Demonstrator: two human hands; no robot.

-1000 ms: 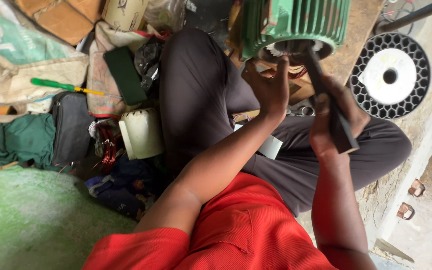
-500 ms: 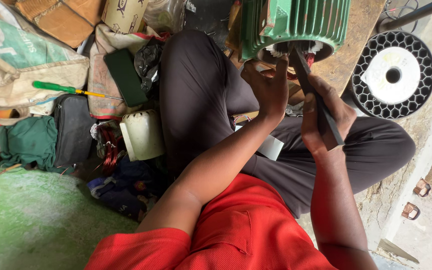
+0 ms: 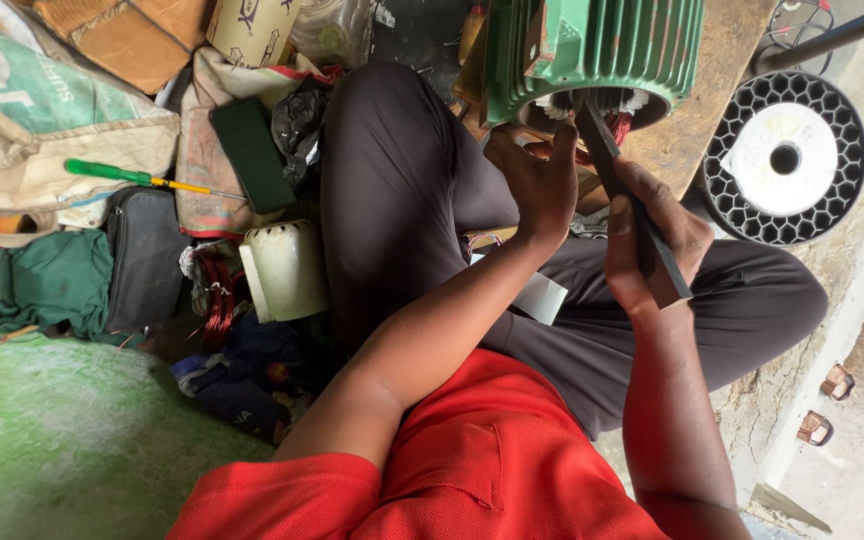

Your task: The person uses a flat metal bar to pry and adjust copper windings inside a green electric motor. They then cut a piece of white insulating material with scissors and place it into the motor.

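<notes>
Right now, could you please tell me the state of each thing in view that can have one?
Green motor: end open, windings showing.
Dark flat bar: gripped, its tip at the motor's open end.
Right hand: closed around the bar.
Left hand: fingers at the motor's opening.
Green screwdriver: lying loose on the bags.
Wire spool: lying flat.

Printed sack (image 3: 47,110), cream carton (image 3: 252,28)

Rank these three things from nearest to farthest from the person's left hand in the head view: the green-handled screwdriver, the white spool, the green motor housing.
From the left hand:
1. Green motor housing, just above the hand.
2. White spool, off to its right.
3. Green-handled screwdriver, far over on the left, among the bags.
</notes>
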